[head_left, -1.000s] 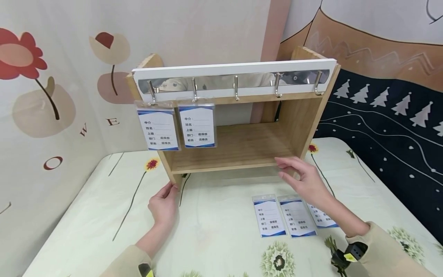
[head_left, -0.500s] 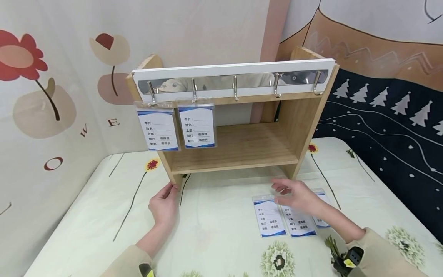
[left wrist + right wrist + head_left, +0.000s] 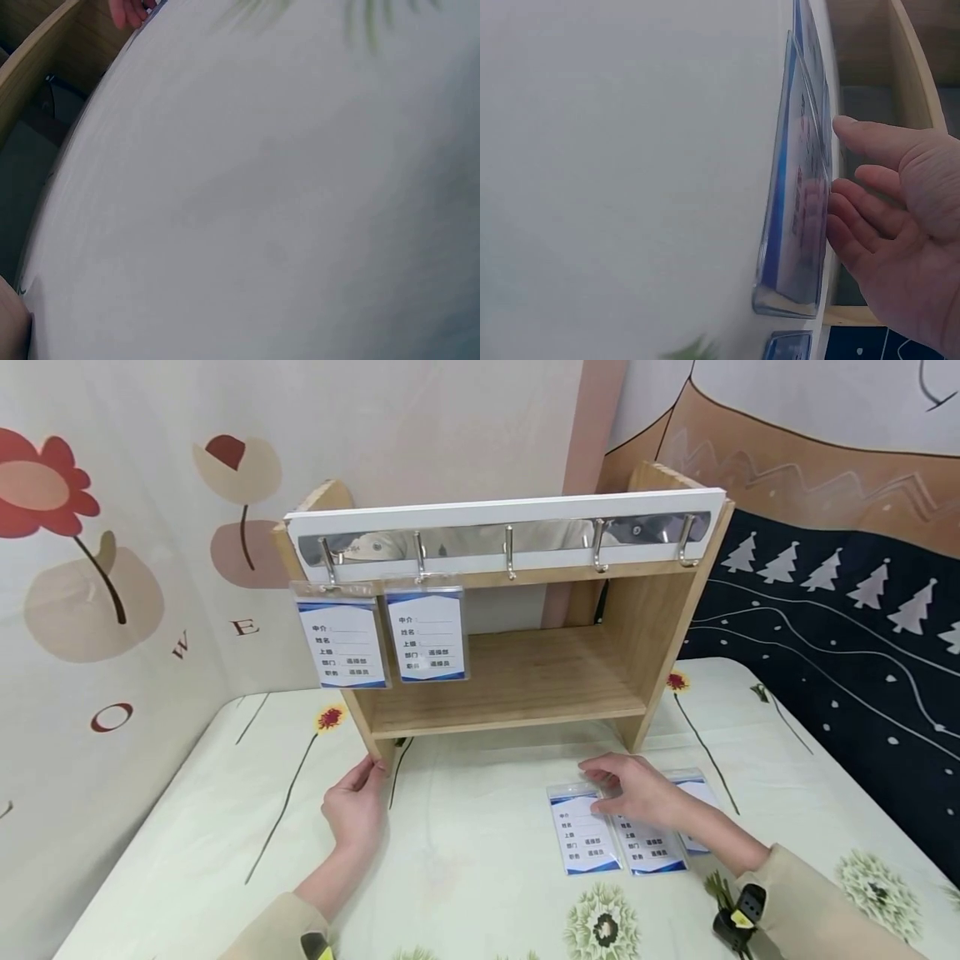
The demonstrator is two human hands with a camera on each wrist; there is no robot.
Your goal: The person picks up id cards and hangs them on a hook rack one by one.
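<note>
My left hand (image 3: 356,810) pinches the foot of the left side panel of a wooden shelf (image 3: 510,681). In the left wrist view just a sliver of a hand shows at the lower left. Over three clear-sleeved badge cards on the cloth hovers my right hand (image 3: 637,789), fingers slightly bent and thumb apart. Its fingertips are by the top of the left card (image 3: 585,835); it partly covers the middle card (image 3: 652,847) and the right card (image 3: 696,793). The right wrist view has the hand (image 3: 900,195) close beside a card (image 3: 799,210), with nothing visibly gripped.
Two more badge cards hang from the left hooks of a white hook rail (image 3: 510,535) along the shelf's front; the hooks to the right (image 3: 600,547) carry nothing. A flower-print cloth (image 3: 465,860) covers the table. Patterned fabric walls (image 3: 465,427) stand behind.
My right hand has come down from the shelf's lower right front edge to the cards, then shifted a little left. My left hand has stayed on the shelf's foot.
</note>
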